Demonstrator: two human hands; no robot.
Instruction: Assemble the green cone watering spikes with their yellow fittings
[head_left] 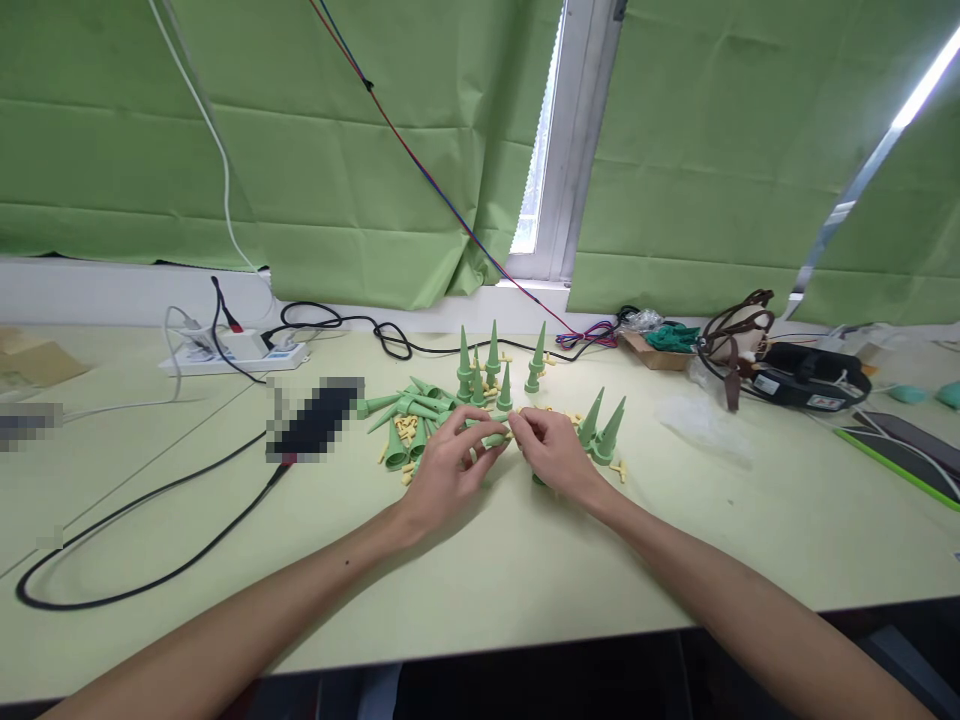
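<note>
The left hand (455, 462), fingers curled, holds a green cone (495, 439); the right hand (553, 448) pinches beside it, contents hidden. The cone's axis runs roughly sideways, tip direction unclear.

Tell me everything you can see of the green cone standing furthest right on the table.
The green cone looks like plastic, tapering from a wider, collar-like base to a narrow tip. It stands point up on the table, leaning rightward in this wide view. A similar cone stands just to its left; whether their bases touch is unclear. A small yellow piece lies close by its base. The right hand is nearby, not gripping it. Its inside is hidden.
</note>
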